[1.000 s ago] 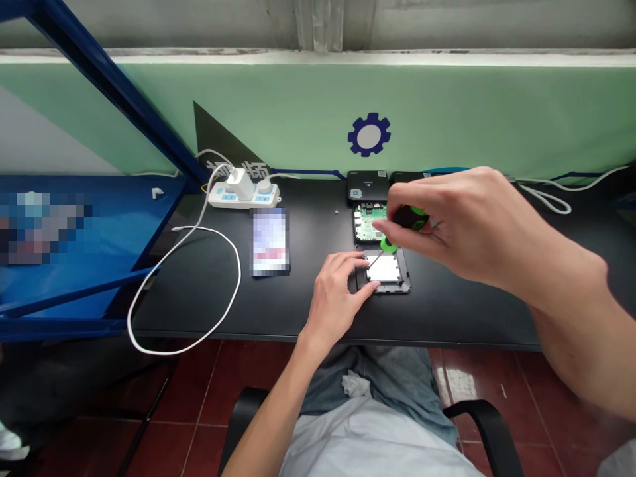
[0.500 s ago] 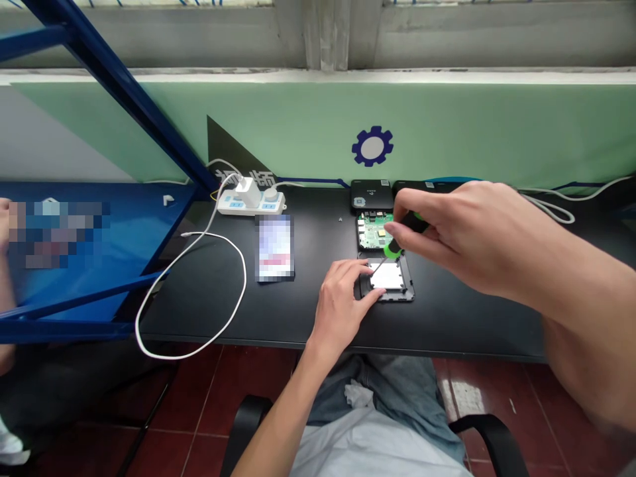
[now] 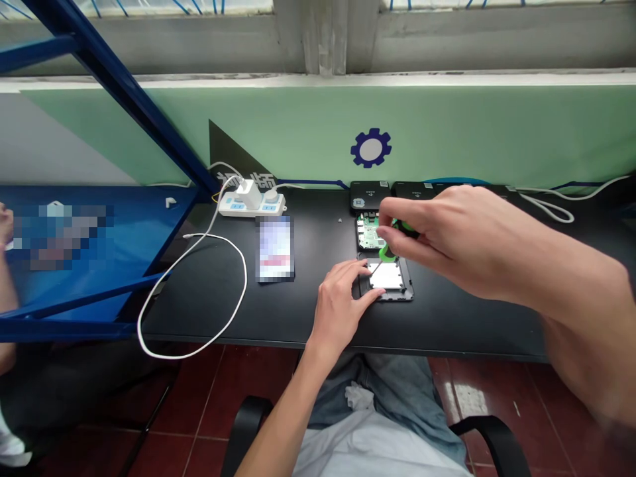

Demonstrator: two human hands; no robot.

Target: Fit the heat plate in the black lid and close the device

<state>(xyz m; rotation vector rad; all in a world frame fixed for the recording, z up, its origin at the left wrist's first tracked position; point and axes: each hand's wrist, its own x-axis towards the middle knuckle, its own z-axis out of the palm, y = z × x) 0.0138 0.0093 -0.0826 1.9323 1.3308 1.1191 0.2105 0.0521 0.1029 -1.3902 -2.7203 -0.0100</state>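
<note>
black cover [image 3: 407, 290], left hand [image 3: 338, 295] resting parted fingers on its left side, right hand [image 3: 447, 232] grasping screwdriver [image 3: 387, 254] slanting over it

This appears to be a small electronics workshop: a long matte-black workbench [image 3: 318, 235] carries a bare green circuit board [image 3: 368, 231] and a white plastic power strip with blue sockets [image 3: 253, 207], and a slim green-and-black screwdriver [image 3: 387, 254] is held over it. Behind runs a pale green wall panel [image 3: 497, 132] printed with a dark blue gear [image 3: 356, 148]; a blue table [image 3: 134, 242] stands to the left, dark red tiles [image 3: 238, 407] underfoot.
</note>
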